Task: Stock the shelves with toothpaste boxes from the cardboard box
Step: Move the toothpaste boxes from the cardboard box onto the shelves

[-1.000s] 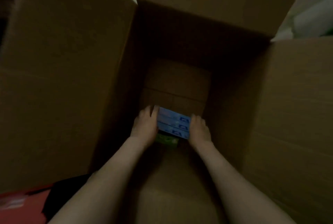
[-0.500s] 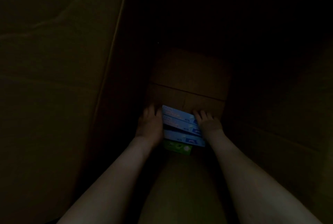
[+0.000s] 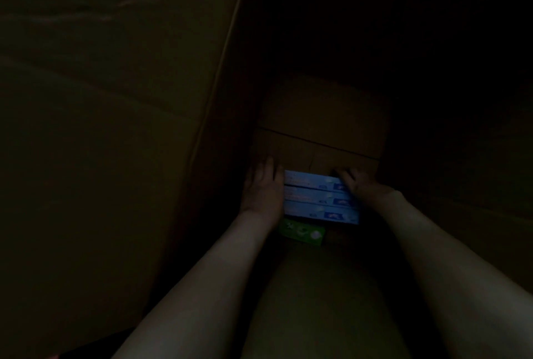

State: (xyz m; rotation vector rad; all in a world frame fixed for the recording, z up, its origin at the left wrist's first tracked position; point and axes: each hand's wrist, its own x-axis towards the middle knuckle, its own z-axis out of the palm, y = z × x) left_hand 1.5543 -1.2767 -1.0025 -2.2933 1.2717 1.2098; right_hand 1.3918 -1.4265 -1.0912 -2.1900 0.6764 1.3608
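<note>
Deep in the dim cardboard box [image 3: 115, 128], our left hand [image 3: 262, 191] pressing straight-fingered against three blue toothpaste boxes [image 3: 314, 200], our right hand [image 3: 362, 187] curled over their other end, green box [image 3: 302, 233] just beside them.

Three blue toothpaste boxes [image 3: 318, 198]; one green box [image 3: 301, 232]; one cardboard box [image 3: 115, 128]; two hands, left hand [image 3: 262, 188] and right hand [image 3: 362, 185]; two bare forearms [image 3: 202, 286].
</note>
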